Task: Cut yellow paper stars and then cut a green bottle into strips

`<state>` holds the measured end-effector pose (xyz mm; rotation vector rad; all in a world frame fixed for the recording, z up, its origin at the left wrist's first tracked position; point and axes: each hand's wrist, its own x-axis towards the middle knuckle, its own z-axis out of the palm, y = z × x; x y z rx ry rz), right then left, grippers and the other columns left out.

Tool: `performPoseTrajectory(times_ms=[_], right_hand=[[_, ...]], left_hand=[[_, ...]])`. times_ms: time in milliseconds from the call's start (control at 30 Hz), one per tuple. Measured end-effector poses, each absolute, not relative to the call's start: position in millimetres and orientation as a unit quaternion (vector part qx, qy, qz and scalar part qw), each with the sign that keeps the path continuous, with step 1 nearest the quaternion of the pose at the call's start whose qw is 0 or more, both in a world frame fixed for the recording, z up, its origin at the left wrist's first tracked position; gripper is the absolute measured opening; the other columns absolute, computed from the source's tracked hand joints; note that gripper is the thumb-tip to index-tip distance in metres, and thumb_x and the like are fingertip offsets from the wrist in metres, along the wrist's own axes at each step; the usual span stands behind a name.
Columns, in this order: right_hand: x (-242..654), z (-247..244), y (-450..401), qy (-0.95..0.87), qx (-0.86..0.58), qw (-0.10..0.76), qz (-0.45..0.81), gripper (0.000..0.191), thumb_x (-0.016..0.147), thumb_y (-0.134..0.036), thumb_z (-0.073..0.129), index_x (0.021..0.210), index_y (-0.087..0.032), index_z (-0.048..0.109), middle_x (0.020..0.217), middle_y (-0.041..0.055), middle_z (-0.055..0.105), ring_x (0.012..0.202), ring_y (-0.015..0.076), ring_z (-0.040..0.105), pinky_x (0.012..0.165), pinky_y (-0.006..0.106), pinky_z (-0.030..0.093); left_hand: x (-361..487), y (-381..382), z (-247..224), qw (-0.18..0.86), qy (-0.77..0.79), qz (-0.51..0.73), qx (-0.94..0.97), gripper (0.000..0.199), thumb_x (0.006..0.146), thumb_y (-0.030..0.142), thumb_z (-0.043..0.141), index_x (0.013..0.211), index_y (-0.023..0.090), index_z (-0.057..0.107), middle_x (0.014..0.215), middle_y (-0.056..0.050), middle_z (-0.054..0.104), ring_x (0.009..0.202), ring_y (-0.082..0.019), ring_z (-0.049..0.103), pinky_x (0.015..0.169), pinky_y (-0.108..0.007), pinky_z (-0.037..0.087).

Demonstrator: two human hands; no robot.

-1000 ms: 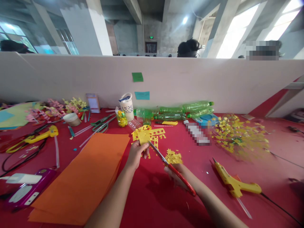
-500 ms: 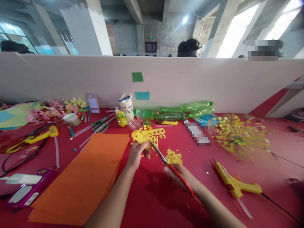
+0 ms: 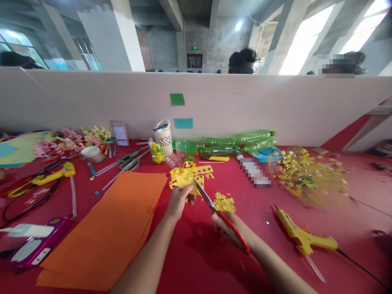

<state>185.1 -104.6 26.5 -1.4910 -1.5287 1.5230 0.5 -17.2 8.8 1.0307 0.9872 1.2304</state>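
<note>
My left hand (image 3: 180, 201) is closed, thumb on top, pinching a piece of yellow paper (image 3: 185, 189) partly hidden by the fingers. In my right hand (image 3: 226, 225) are red-handled scissors (image 3: 206, 196). Their blades look nearly together, tips right beside the left thumb and the paper's edge. Behind the left hand lie yellow paper scraps (image 3: 202, 170), some with star-shaped holes. A small heap of cut yellow stars (image 3: 224, 201) sits just beyond the right hand.
Orange sheets (image 3: 107, 232) lie left of my forearm. A yellow glue gun (image 3: 301, 236) rests at right, below a bunch of yellow stars on thin stems (image 3: 306, 171). Green bottles (image 3: 222, 150), a paper cup (image 3: 163, 141) and a yellow cutter (image 3: 219, 159) line the back, before a white partition (image 3: 245, 106).
My left hand has shifted slightly right and down with the yellow paper, and less of that paper shows above the thumb. The right hand and scissors have hardly moved.
</note>
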Motion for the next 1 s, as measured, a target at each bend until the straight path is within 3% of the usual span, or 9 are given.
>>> performPoseTrajectory(times_ms=[433,1000], right_hand=[[185,17,-104,-0.552,-0.562,0.253,0.562,0.061,0.081,-0.075,0.043,0.061,-0.017,0.048,0.044,-0.0038,0.046,0.032,0.0053,0.036,0.031,0.018,0.023],[186,14,-102,-0.539,-0.575,0.256,0.559,0.059,0.078,-0.073,0.051,0.059,-0.018,0.048,0.044,-0.0029,0.049,0.031,0.0054,0.038,0.030,0.017,0.025]], left_hand=[[1,-17,8,0.598,0.424,0.531,0.424,0.023,0.074,0.037,0.068,0.068,0.015,0.062,0.046,0.002,0.056,0.039,-0.010,0.050,0.039,-0.021,0.036],[-7,-13,13,0.610,0.390,0.559,0.405,0.024,0.078,0.035,0.065,0.068,0.015,0.056,0.053,0.002,0.058,0.042,-0.007,0.049,0.041,-0.019,0.034]])
